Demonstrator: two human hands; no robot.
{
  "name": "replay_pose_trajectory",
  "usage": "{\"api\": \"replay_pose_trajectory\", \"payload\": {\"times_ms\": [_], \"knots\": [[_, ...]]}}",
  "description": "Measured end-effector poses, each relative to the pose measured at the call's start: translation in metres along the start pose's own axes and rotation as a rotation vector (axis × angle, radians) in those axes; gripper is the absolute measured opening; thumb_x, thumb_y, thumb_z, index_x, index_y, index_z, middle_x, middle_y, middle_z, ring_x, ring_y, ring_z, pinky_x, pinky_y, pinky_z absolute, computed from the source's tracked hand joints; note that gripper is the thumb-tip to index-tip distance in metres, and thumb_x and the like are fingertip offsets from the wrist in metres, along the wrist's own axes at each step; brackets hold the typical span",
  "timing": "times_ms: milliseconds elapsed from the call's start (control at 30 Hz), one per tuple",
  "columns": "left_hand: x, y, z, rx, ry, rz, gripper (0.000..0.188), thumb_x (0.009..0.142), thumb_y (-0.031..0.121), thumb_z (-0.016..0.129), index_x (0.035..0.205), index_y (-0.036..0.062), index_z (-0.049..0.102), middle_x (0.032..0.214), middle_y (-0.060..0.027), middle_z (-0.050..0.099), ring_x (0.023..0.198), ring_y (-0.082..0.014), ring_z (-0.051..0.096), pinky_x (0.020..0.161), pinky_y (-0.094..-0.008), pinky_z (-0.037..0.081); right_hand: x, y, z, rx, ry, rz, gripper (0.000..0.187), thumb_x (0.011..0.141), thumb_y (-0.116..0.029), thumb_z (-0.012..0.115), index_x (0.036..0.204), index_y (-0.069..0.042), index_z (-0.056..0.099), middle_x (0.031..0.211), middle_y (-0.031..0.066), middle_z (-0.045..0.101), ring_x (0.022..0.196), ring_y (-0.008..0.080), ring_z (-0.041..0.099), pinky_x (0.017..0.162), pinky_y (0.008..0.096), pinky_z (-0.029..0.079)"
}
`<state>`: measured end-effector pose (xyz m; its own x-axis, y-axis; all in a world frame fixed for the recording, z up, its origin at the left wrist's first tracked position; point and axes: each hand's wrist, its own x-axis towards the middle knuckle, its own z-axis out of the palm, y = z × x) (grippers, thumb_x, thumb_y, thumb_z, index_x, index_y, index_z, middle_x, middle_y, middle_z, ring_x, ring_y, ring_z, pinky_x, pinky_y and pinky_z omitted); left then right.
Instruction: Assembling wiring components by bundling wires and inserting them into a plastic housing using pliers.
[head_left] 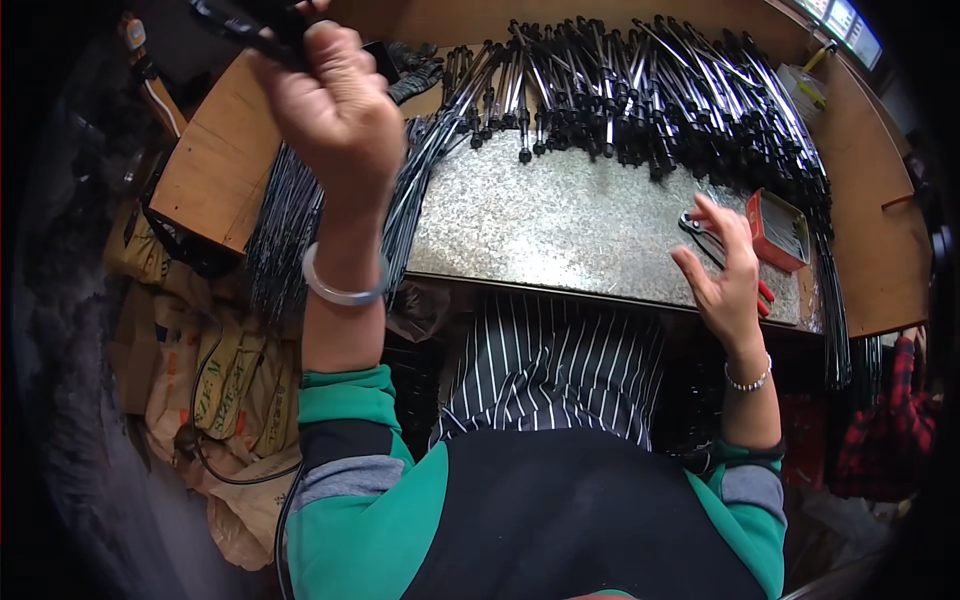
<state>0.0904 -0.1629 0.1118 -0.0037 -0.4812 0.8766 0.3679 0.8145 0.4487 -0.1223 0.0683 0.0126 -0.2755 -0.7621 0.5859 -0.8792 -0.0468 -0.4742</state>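
High at the upper left, my left hand (340, 110) is raised close to the camera, its fingers curled at a black object (262, 28). That object is blurred and cut off by the frame edge, so its kind does not show. My right hand (730, 275) hovers over the table's right side, empty, thumb and fingers apart. Partly behind it lie pliers (766, 292) with red handles and a metal head. Beside the pliers stands a small red open box (776, 235) with thin dark pieces inside.
Many black-and-metal rods (610, 85) are piled along the back of the speckled metal tabletop (540, 225). Bundles of thin dark rods (285, 240) hang over the left edge. A dark glove (415, 72) lies behind. Wooden panels (215, 150) flank the table; sacks (235, 385) sit lower left.
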Motion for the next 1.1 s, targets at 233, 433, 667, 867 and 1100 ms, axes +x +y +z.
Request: {"api": "replay_pose_trajectory", "payload": {"times_ms": [233,433,667,867,1100], "knots": [[-0.129,-0.006,0.094,-0.028,-0.377,-0.144,0.021,0.089,0.008,0.048,0.108,-0.0004,0.043,0.089,-0.0174,0.059,0.075,-0.0301,0.061,0.064,-0.0356,0.047,0.073,-0.057,0.031,0.727,0.037,-0.125,0.086,0.073,-0.021,0.074,0.137,-0.001,0.020,0.113,0.0152,0.056,0.102,0.0188,0.055,0.091,0.0317,0.041],[-0.212,0.010,0.077,0.136,-0.522,-0.454,0.026,0.088,0.008,0.049,0.111,-0.0031,0.044,0.088,-0.0172,0.060,0.079,-0.0338,0.061,0.070,-0.0383,0.048,0.067,-0.057,0.023,1.130,0.242,0.145,0.031,0.092,-0.032,0.049,0.081,-0.003,0.051,0.053,-0.0009,0.044,0.039,0.0047,0.038,0.034,0.0198,0.032],[-0.281,0.058,0.009,-0.600,-0.803,-1.528,0.030,0.098,0.026,0.036,0.091,0.0024,0.052,0.066,-0.0019,0.053,0.058,-0.0079,0.051,0.056,-0.0206,0.043,0.027,-0.003,0.031,0.819,-0.042,0.558,0.056,0.086,-0.031,0.061,0.122,0.003,0.038,0.096,0.0112,0.055,0.079,0.0145,0.057,0.068,0.0259,0.048],[-0.273,0.077,0.000,-0.713,-0.686,-1.825,0.033,0.097,0.028,0.038,0.082,0.0027,0.054,0.066,-0.0033,0.056,0.055,-0.0089,0.052,0.054,-0.0199,0.044,-0.049,0.038,0.040,0.188,0.099,0.485,0.062,0.082,-0.024,0.066,0.130,0.000,0.034,0.115,0.0155,0.049,0.098,0.0177,0.051,0.084,0.0276,0.044],[-0.243,0.108,0.009,-0.712,-0.982,-1.284,0.024,0.092,0.013,0.047,0.076,-0.0026,0.056,0.065,-0.0070,0.058,0.058,-0.0099,0.057,0.055,-0.0205,0.046,-0.085,-0.035,-0.004,0.718,-0.421,0.753,0.015,0.088,-0.013,0.057,0.091,0.001,0.058,0.067,0.0011,0.058,0.057,0.0047,0.053,0.053,0.0180,0.045]]}}
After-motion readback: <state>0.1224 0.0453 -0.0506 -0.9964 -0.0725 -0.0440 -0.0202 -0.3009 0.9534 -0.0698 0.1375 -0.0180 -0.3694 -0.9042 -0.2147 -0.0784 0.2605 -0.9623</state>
